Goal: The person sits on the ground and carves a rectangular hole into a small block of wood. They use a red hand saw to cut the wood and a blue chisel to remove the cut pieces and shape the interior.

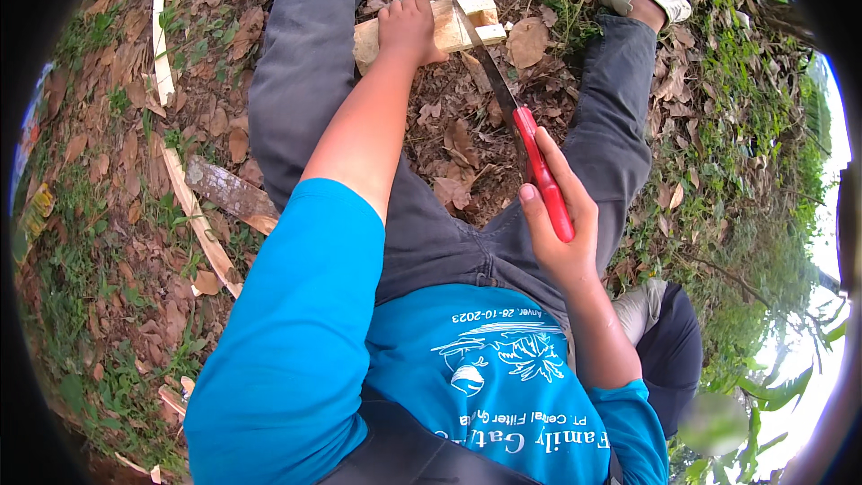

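My right hand (570,216) is wrapped round the red handle of a saw (545,175), thumb along its near side. The saw's long, narrow, dark blade slants up and left, its far part touching a pale wood block (444,27). The blade's teeth are too small to make out. Over the block's left part my left hand (406,31) presses down with its fingers curled on top. The block lies between my legs, and its right end shows a step or notch. Part of its near side is hidden behind my left wrist.
Dry leaves cover the ground, with a large brown leaf (527,42) beside the block. Long wood strips (199,220) and a bark-covered slab (232,193) lie at the left. Grass and low plants (736,63) grow at the right. A dark fabric thing (673,350) sits by my right elbow.
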### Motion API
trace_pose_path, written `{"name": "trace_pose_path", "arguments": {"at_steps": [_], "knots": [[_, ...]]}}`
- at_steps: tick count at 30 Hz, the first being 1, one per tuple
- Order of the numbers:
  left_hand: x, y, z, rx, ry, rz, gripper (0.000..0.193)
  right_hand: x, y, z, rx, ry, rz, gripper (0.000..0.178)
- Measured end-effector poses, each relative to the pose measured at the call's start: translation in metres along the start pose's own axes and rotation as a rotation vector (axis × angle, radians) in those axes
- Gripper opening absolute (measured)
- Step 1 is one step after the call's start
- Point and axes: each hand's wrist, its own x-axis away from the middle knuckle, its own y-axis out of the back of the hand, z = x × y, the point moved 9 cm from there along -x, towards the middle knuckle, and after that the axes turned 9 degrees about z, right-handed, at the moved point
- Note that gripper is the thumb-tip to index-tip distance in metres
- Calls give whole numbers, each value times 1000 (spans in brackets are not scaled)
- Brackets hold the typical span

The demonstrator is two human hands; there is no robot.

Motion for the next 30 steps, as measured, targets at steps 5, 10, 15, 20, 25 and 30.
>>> {"name": "trace_pose_path", "arguments": {"at_steps": [5, 10, 15, 20, 25, 30], "knots": [[2, -3, 0, -4, 42, 32, 98, 8, 4, 3, 34, 0, -51, 55], [-5, 3, 3, 32, 38, 121, 104, -5, 5, 15, 36, -7, -45, 55], [-27, 7, 14, 63, 20, 224, 111, -38, 2, 20, 24, 40, -39, 54], [-29, 3, 14, 100, 26, 301, 115, -35, -10, 12, 43, -3, -49, 55], [-27, 8, 16, 124, 26, 285, 116, 17, -1, 30, 84, -36, -17, 55], [-24, 10, 13, 99, 68, 200, 122, -15, 3, 24, 66, 37, -46, 53]]}}
